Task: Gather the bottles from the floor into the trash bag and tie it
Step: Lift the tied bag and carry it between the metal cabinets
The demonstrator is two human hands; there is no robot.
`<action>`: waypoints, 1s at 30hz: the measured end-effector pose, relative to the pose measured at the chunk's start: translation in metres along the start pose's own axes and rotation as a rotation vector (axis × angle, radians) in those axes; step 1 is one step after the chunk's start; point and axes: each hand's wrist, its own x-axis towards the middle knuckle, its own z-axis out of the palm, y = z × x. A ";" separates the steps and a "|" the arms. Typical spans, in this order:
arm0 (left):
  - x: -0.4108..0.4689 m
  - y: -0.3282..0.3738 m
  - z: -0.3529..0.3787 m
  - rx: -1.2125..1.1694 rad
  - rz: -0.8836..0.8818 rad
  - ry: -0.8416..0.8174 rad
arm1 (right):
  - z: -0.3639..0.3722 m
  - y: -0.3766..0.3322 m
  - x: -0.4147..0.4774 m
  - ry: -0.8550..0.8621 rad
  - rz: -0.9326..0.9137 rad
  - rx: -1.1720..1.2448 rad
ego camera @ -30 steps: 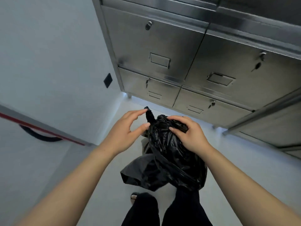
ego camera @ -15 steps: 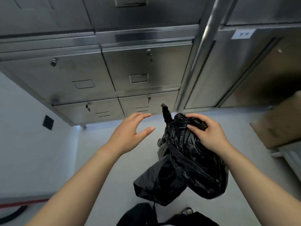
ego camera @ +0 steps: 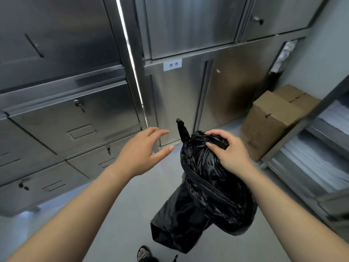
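Note:
A black trash bag (ego camera: 204, 201) hangs in the air in front of me, bulging at the bottom, with a twisted tail of plastic sticking up at its top. My right hand (ego camera: 229, 153) grips the bunched top of the bag, fingers curled into the plastic. My left hand (ego camera: 141, 150) hovers just left of the bag's tail, fingers spread and relaxed, holding nothing and not touching the bag. No bottles are visible; the bag's contents are hidden.
Steel cabinets with locked drawers (ego camera: 75, 125) fill the left and back. A cardboard box (ego camera: 270, 121) stands on the grey floor (ego camera: 117, 224) at right, beside a steel shelf rack (ego camera: 311, 167) with white stacks. My shoe (ego camera: 144, 254) shows at the bottom.
The view has swung right, from the drawers and wall to the tall cabinets, box and rack. My left hand has come off the bag's tail and now hovers apart from it.

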 end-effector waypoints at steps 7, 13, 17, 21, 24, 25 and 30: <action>0.125 0.013 0.002 0.075 0.156 -0.039 | -0.065 0.020 0.070 0.176 0.018 -0.080; 0.244 0.015 0.001 0.082 0.318 -0.032 | -0.109 0.026 0.132 0.317 0.043 -0.189; 0.333 0.017 -0.007 0.054 0.426 -0.058 | -0.146 0.022 0.179 0.438 0.074 -0.250; 0.410 0.030 -0.007 0.089 0.530 -0.055 | -0.182 0.025 0.219 0.539 0.091 -0.259; 0.458 0.045 -0.004 0.082 0.578 -0.066 | -0.212 0.027 0.249 0.612 0.087 -0.280; 0.474 0.052 -0.004 0.072 0.592 -0.066 | -0.224 0.028 0.259 0.637 0.084 -0.286; 0.555 0.092 -0.005 0.070 0.628 0.018 | -0.288 0.028 0.318 0.713 0.049 -0.293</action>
